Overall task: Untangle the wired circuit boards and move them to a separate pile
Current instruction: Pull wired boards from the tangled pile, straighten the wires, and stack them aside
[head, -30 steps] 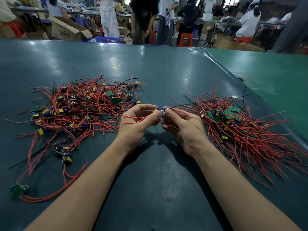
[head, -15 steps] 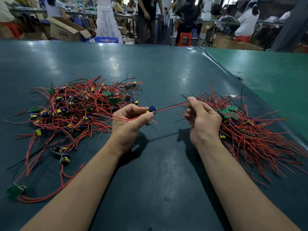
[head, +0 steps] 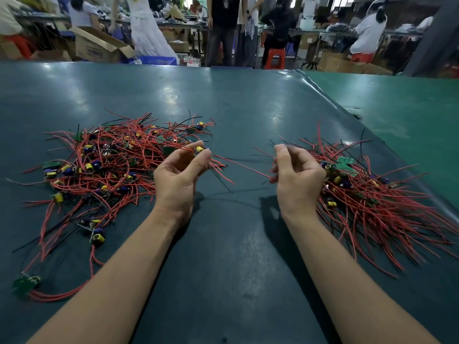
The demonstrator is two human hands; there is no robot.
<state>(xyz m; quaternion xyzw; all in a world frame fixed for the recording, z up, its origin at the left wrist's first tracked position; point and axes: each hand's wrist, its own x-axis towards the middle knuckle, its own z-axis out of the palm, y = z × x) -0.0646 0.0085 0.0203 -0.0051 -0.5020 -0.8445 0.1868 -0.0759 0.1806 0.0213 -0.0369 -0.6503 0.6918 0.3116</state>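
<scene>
Working at a dark teal table mat [head: 236, 115] in a crowded workshop, a person holds a small wired circuit board [head: 199, 149] pinched between thumb and fingertips of the left hand [head: 177, 176], raised just above the near edge of the tangled pile [head: 106, 165] on the left. Red leads [head: 238, 166] trail from that board toward the right hand [head: 296, 180], whose fingers curl loosely around the wire ends; whether they actually grip them cannot be told through the blur. A separate pile [head: 372, 194] of boards, its red wires fanned more evenly, lies just beside the right hand. One stray board [head: 24, 284] sits alone at the mat's near left. A brighter green surface [head: 409, 115] adjoins the mat on the right. Beyond the table stand an open cardboard box [head: 96, 47], a blue crate [head: 159, 60], red stools [head: 274, 58] and several workers [head: 367, 28] at long benches.
</scene>
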